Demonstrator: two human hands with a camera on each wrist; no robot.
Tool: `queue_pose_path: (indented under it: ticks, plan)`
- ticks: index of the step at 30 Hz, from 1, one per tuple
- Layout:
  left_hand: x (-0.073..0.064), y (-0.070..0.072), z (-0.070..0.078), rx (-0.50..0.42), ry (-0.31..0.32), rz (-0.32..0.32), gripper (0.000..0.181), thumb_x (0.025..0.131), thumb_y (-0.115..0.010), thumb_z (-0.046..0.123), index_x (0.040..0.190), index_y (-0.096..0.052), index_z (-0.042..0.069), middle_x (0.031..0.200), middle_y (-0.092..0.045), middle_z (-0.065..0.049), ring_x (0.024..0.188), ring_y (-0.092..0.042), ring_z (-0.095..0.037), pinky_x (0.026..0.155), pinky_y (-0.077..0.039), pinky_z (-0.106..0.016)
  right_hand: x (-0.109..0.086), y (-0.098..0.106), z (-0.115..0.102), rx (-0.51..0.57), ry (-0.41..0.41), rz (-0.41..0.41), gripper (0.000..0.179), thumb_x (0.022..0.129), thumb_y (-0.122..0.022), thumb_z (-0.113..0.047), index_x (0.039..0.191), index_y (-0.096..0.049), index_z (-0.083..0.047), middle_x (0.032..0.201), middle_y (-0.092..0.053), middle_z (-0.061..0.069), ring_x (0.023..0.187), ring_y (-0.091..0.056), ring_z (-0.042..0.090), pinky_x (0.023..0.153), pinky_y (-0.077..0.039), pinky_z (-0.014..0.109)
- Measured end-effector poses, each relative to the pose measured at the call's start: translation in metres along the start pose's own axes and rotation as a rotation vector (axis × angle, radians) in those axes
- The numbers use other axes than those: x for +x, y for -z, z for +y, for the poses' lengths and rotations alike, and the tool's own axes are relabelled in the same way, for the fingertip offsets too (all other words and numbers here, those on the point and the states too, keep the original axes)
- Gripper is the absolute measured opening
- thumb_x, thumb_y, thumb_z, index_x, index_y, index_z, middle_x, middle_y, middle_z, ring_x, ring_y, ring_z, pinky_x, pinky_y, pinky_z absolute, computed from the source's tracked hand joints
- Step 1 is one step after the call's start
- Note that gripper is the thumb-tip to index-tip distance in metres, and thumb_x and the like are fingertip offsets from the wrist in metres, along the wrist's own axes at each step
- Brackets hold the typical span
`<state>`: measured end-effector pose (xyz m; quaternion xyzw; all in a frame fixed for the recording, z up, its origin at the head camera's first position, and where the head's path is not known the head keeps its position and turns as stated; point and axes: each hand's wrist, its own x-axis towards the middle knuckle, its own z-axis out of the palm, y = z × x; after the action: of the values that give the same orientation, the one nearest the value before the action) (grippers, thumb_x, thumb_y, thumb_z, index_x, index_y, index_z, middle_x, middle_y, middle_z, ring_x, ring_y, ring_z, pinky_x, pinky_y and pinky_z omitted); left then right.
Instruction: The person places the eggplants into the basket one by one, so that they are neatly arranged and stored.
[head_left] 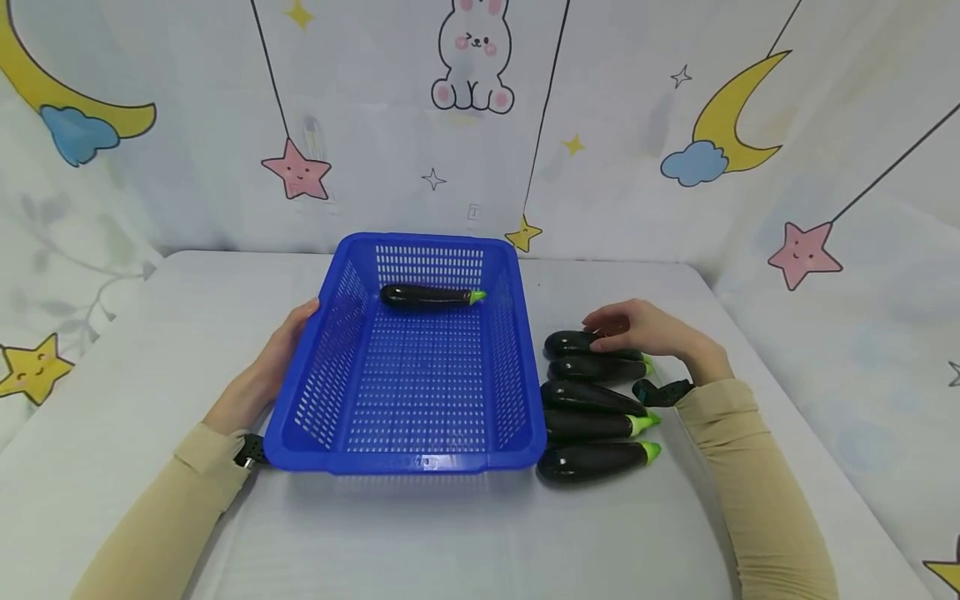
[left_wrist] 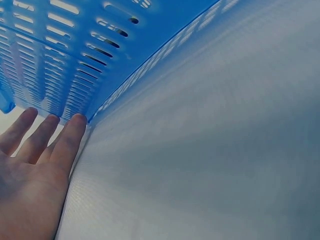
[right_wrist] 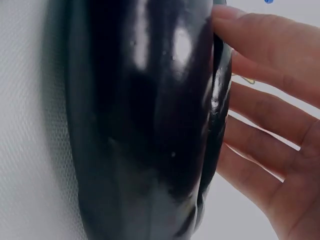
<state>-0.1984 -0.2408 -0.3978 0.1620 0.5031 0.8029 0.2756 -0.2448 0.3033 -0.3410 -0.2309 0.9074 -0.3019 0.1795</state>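
Observation:
A blue mesh basket (head_left: pixel 423 462) stands on the white table, with one dark eggplant (head_left: pixel 427 297) lying at its far end. My left hand (head_left: pixel 279 354) rests its extended fingers on the basket's left side; the left wrist view shows these fingers (left_wrist: pixel 67 142) against the slotted wall. To the basket's right lie several eggplants in a column, green stems pointing right. Over the farthest eggplant (head_left: pixel 570 343) is my right hand (head_left: pixel 641 327), thumb touching its near side. In the right wrist view the spread fingers (right_wrist: pixel 265 107) reach to its far side, their tips partly hidden.
Next to the farthest one lies a second eggplant (head_left: pixel 592 367), and the nearest eggplant (head_left: pixel 592 461) sits by the basket's front right corner. White cloth covers the table (head_left: pixel 420 542). A printed curtain (head_left: pixel 390 108) hangs behind the table and along its sides.

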Motion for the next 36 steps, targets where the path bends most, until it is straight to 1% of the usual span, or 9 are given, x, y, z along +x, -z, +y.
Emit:
queue_pose_path:
  ticks: [7,11,16,22,27,31,36]
  plan:
    - [0.0,0.0052,-0.0044,0.077,0.02,0.065,0.049,0.105,-0.03,0.053,0.14,-0.042,0.023,0.114,-0.067,0.0,0.094,-0.067,-0.012,0.076,-0.056,-0.028,0.0011,-0.0037,0.0007,0.006,0.012,-0.014,0.044,0.09,-0.077,-0.025,0.128,-0.066,-0.007,0.126,-0.068,0.013,0.118,-0.063,0.032,0.102,-0.048,0.052]
    - [-0.0004,0.0049,-0.0047,0.077,0.019,0.061,0.049,0.105,-0.03,0.053,0.141,-0.04,0.023,0.114,-0.066,0.001,0.095,-0.066,-0.011,0.076,-0.056,-0.028,0.002,-0.0048,0.0011,-0.01,0.004,-0.02,0.044,0.091,-0.076,-0.025,0.129,-0.065,-0.007,0.128,-0.067,0.013,0.12,-0.062,0.033,0.103,-0.047,0.054]
    - [-0.001,0.0047,-0.0045,0.098,0.016,0.08,0.048,0.104,-0.03,0.054,0.141,-0.04,0.024,0.114,-0.066,0.002,0.095,-0.066,-0.011,0.076,-0.055,-0.028,0.0029,-0.0055,0.0021,-0.024,0.005,-0.017,0.044,0.092,-0.074,-0.024,0.131,-0.064,-0.007,0.131,-0.065,0.014,0.122,-0.061,0.036,0.103,-0.046,0.055]
    - [-0.0003,0.0041,-0.004,0.089,-0.001,0.058,0.048,0.105,-0.03,0.052,0.141,-0.04,0.022,0.114,-0.066,0.001,0.094,-0.066,-0.011,0.075,-0.056,-0.028,0.0026,-0.0066,0.0006,-0.035,0.001,-0.012,0.046,0.093,-0.073,-0.024,0.134,-0.062,-0.006,0.133,-0.063,0.016,0.121,-0.061,0.033,0.102,-0.047,0.055]
    - [-0.0002,0.0032,-0.0035,0.103,-0.006,0.057,0.049,0.105,-0.03,0.052,0.143,-0.038,0.022,0.115,-0.065,0.001,0.095,-0.066,-0.01,0.076,-0.056,-0.027,0.0025,-0.0074,-0.002,-0.049,-0.012,0.0,0.046,0.093,-0.072,-0.024,0.134,-0.062,-0.007,0.133,-0.064,0.014,0.12,-0.06,0.031,0.102,-0.046,0.055]
    - [-0.0004,0.0026,-0.0034,0.107,-0.005,0.057,0.05,0.105,-0.029,0.052,0.144,-0.036,0.022,0.116,-0.064,0.001,0.095,-0.065,-0.01,0.076,-0.056,-0.027,0.0035,-0.0085,-0.0015,-0.05,-0.001,0.005,0.045,0.093,-0.072,-0.022,0.134,-0.062,-0.006,0.133,-0.064,0.014,0.12,-0.06,0.031,0.102,-0.046,0.055]
    - [-0.0003,0.002,-0.0035,0.09,-0.007,0.046,0.05,0.105,-0.029,0.052,0.144,-0.036,0.022,0.114,-0.065,0.001,0.094,-0.065,-0.01,0.075,-0.056,-0.026,0.0057,-0.0097,0.001,-0.054,0.011,0.007,0.046,0.093,-0.072,-0.019,0.135,-0.061,-0.006,0.135,-0.063,0.015,0.119,-0.059,0.031,0.102,-0.046,0.055]
